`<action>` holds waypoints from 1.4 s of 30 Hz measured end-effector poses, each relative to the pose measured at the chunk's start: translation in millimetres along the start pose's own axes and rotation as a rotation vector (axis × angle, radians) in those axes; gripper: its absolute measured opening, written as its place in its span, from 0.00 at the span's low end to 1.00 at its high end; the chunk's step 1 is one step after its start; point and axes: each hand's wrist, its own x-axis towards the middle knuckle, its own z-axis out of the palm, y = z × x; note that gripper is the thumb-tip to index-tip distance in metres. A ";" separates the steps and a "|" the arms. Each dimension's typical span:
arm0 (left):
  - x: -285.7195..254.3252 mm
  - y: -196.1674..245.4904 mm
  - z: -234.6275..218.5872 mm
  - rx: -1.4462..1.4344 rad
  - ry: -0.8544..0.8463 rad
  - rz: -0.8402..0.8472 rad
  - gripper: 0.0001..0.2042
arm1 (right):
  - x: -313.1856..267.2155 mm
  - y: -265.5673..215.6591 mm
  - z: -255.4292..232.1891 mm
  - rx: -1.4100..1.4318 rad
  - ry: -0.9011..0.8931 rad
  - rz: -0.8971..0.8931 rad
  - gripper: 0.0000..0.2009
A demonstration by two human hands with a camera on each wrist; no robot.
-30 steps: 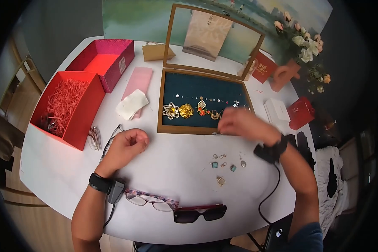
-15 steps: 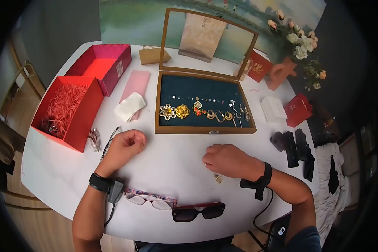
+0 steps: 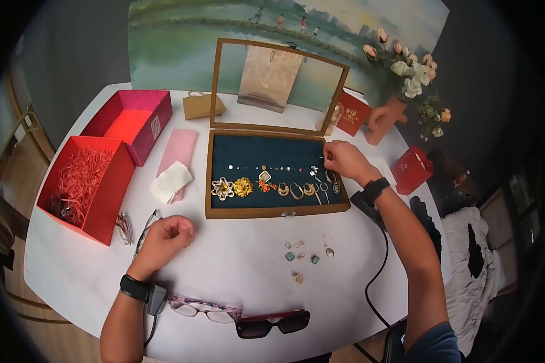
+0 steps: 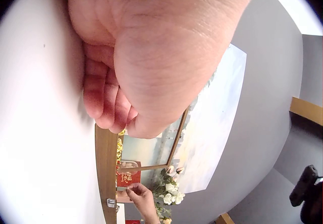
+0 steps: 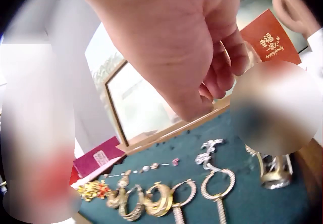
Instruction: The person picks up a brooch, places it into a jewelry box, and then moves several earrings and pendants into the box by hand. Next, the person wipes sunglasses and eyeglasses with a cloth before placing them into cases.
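Observation:
My right hand [image 3: 349, 162] is over the right end of a wooden jewellery case [image 3: 248, 213]. Its thumb and fingertips pinch a small silvery piece of jewellery, mostly hidden by the fingers. On the dark green lining lie a flower brooch [image 3: 222, 189], a gold brooch [image 3: 243, 187], hoop earrings [image 5: 159, 200] and a row of small studs. In the right wrist view, long drop earrings [image 5: 218, 184] lie below the fingers. My left hand [image 3: 162, 244] rests on the table, fingers loosely curled around nothing. Loose earrings [image 3: 315, 259] and a square pendant [image 3: 298, 278] lie before the case.
Behind the case stands its raised glass lid [image 3: 278, 46]. Two boxes, one holding red paper shred [image 3: 82, 181], stand left, near a white cloth [image 3: 171, 181]. Glasses [image 3: 203, 311] and sunglasses [image 3: 272, 325] lie at the front. A red bag [image 3: 412, 169] stands right.
From the case, my right hand came down to the loose earrings, then went back up to the case's right end with a small piece. The left hand stayed on the table; the view tilted up.

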 end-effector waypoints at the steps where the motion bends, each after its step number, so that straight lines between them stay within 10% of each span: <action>1: -0.7 2.6 0.7 0.008 0.001 -0.014 0.03 | 5.6 3.0 1.5 -0.085 0.010 0.003 0.07; 29: -0.8 -2.5 -1.2 0.000 -0.005 0.009 0.03 | 49.0 -6.8 30.4 -0.587 -0.093 -0.041 0.08; 42: 1.2 -2.5 -1.9 0.017 -0.006 -0.029 0.02 | 30.1 -1.6 5.2 -0.205 -0.020 -0.111 0.05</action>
